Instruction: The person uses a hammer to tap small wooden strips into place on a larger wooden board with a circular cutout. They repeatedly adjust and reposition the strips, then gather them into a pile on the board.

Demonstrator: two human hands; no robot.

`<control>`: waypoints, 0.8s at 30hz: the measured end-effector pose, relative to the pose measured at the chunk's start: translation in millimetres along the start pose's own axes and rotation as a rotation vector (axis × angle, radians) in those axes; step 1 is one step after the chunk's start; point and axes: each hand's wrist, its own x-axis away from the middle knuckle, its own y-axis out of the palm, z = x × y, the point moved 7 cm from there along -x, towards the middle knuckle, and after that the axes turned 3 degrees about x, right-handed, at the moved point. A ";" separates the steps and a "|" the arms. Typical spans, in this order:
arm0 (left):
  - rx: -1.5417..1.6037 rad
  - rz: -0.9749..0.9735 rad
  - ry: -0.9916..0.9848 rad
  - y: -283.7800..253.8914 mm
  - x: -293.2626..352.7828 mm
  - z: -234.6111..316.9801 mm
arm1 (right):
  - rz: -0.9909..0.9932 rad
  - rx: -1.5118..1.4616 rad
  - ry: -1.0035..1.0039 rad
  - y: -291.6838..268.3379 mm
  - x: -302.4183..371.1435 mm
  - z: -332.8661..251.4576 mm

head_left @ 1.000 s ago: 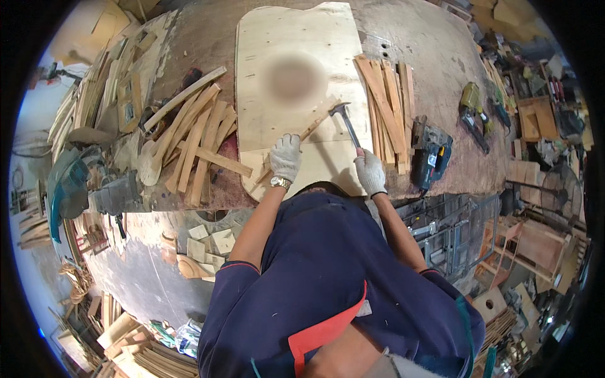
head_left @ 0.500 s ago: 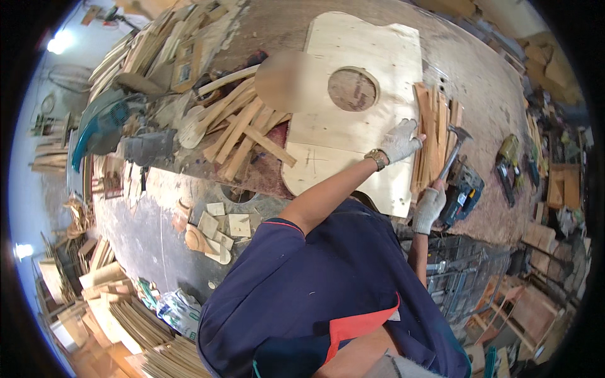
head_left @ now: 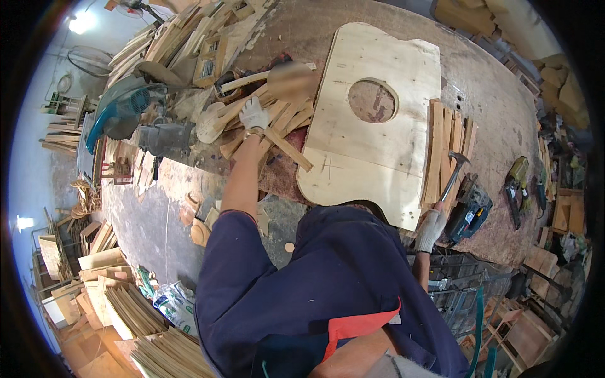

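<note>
My left hand (head_left: 254, 115), in a pale work glove, is over a heap of wooden strips (head_left: 283, 146) left of the panel. Its fingers are spread on or just above the strips; I cannot tell whether they touch. My right hand (head_left: 431, 230), also gloved, is closed round the handle of a claw hammer (head_left: 449, 183) at the table's near edge. The hammer's head rests over a row of wooden strips (head_left: 436, 148). Between my hands lies a pale plywood panel (head_left: 384, 167) with a round hole and curved corners.
A black and blue power tool (head_left: 469, 211) sits right of the hammer, with a yellow-green tool (head_left: 518, 183) farther right. A teal circular saw (head_left: 120, 116) stands at the left. Timber offcuts (head_left: 167, 47) are piled at the far left of the worktable (head_left: 485, 94).
My left hand has left the panel's right edge and swung left to the heap of strips. My right hand still holds the hammer. The view has shifted slightly.
</note>
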 end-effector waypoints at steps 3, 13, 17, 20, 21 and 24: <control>-0.078 -0.164 0.188 12.7 -13.9 -12.7 | -0.051 0.013 -0.043 11.0 -8.9 -11.1; 0.007 -0.085 0.676 -64.6 20.1 102.2 | -0.078 0.212 -0.022 16.5 5.3 -27.0; 0.208 -0.220 0.906 -82.3 109.0 222.0 | -0.069 0.233 -0.016 21.4 6.9 -19.8; 0.317 -0.338 0.852 -39.7 177.8 273.1 | -0.094 0.375 -0.028 30.3 6.0 -33.0; 0.325 -0.459 0.785 -30.6 193.9 285.2 | -0.081 0.387 -0.073 33.8 4.7 -39.4; 0.375 -0.441 0.754 5.0 216.4 303.3 | -0.117 0.435 -0.114 40.6 1.9 -65.6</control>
